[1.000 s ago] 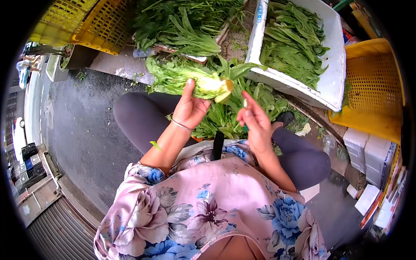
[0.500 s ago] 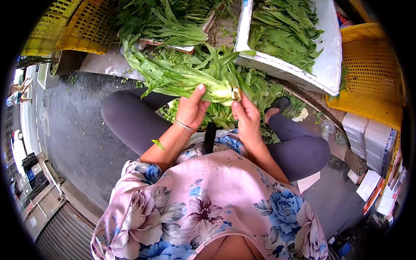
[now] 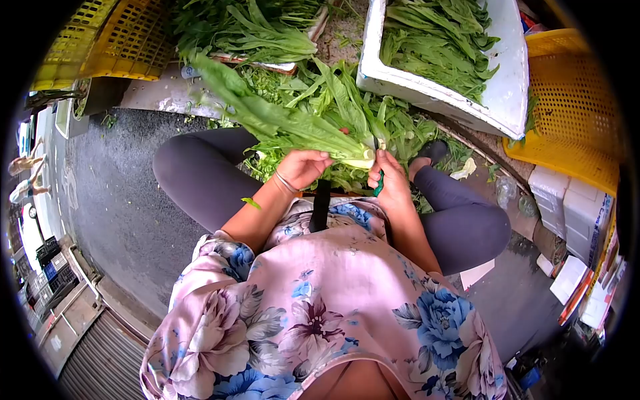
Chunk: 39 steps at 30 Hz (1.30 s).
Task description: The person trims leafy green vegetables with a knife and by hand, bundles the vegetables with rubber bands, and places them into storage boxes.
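- Head view, counted: one leafy head of greens (image 3: pixel 287 130) in hand, one white foam box (image 3: pixel 440 110), one loose pile of greens (image 3: pixel 410 120) beneath the work, one yellow basket (image 3: pixel 573 113) beside the box's right wall.
- More cut greens lie inside the box, along its left wall; the loose pile reaches the outside of its near left corner.
- The leafy head slants across the front of the left hand (image 3: pixel 301 168), leaves pointing away to the upper left, pale cut end just beside the right hand (image 3: pixel 390 179).
- The left hand is partly curled, thumb on the near side of the stem, gripping it short of the cut end.
- The right hand is closed around a green-handled tool (image 3: pixel 380 183), probably a small knife, though the fingers hide most of it.
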Motion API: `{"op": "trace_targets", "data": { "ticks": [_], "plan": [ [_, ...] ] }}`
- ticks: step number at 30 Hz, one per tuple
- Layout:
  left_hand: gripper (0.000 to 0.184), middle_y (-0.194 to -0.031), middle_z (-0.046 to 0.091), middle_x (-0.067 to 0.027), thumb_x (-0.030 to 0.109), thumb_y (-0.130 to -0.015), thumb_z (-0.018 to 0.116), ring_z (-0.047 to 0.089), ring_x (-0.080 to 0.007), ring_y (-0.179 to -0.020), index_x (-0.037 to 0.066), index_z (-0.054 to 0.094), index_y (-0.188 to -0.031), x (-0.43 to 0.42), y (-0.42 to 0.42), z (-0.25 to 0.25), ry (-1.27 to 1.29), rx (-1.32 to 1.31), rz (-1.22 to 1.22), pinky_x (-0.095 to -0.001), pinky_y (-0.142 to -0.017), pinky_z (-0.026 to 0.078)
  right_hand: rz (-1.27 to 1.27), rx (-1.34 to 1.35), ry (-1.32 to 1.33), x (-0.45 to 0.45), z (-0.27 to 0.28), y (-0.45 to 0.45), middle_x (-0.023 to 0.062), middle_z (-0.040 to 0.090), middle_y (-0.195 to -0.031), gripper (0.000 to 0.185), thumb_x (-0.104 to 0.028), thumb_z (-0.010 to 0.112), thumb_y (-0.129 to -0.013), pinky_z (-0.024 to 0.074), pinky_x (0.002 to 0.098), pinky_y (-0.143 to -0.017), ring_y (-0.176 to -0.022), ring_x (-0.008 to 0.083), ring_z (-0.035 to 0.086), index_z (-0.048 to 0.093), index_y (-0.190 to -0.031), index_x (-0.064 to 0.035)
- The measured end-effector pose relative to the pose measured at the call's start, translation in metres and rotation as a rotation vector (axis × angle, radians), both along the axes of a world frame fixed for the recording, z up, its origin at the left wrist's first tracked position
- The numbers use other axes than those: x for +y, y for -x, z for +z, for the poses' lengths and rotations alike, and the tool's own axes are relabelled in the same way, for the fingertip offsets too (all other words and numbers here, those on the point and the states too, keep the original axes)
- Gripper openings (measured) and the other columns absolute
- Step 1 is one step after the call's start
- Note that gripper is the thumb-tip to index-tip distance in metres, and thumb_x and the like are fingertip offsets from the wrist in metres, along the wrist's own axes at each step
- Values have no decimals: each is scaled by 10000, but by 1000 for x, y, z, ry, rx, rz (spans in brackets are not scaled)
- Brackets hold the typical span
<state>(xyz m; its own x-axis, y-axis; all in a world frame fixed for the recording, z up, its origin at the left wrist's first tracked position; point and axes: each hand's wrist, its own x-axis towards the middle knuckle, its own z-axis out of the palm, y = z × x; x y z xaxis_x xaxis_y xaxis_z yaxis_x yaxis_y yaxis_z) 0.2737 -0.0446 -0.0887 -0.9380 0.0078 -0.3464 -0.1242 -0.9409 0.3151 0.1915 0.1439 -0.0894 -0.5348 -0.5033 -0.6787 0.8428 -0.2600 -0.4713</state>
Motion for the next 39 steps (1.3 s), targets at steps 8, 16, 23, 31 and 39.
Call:
{"op": "trace_targets", "data": {
  "ticks": [8,16,23,31,39],
  "plan": [
    [586,-1236,449,-196,70,-570,514,453,-360,-1113,-33,460,-1144,-13,-6,-23,-369,137,44,-491,-1010,271,191,299,64,-7,14,2,-18,407,-632,142,-189,472,-906,313,192,-466,-534,57,366,479,-814,-81],
    [559,-1186,496,-155,49,-650,514,459,-292,-1122,-19,417,-1196,-12,6,-16,-186,-82,146,-440,-961,356,-49,502,-169,-17,25,-27,-29,440,-688,440,-165,529,-873,323,178,-507,-581,45,393,396,-1267,-23],
    [457,-1160,512,-144,86,-700,522,479,-284,-1093,0,450,-1143,-7,7,-22,-186,-172,155,-406,-929,390,184,676,-225,-26,22,-27,-42,427,-694,518,-147,551,-861,313,162,-520,-589,26,371,331,-1306,0],
    [404,-1123,532,-149,111,-738,501,519,-276,-1036,-14,457,-1120,1,8,-23,-154,-242,104,-397,-911,412,195,652,-282,-25,12,-24,-34,509,-799,462,-175,563,-856,331,153,-563,-657,24,401,417,-1247,23],
    [316,-1076,554,-118,66,-740,502,544,-260,-1001,9,492,-1051,1,9,-22,-143,-294,148,-405,-872,441,96,499,-225,-12,-4,-11,-59,451,-671,353,-198,483,-902,317,182,-467,-561,23,380,474,-1212,-31]
  ]
}}
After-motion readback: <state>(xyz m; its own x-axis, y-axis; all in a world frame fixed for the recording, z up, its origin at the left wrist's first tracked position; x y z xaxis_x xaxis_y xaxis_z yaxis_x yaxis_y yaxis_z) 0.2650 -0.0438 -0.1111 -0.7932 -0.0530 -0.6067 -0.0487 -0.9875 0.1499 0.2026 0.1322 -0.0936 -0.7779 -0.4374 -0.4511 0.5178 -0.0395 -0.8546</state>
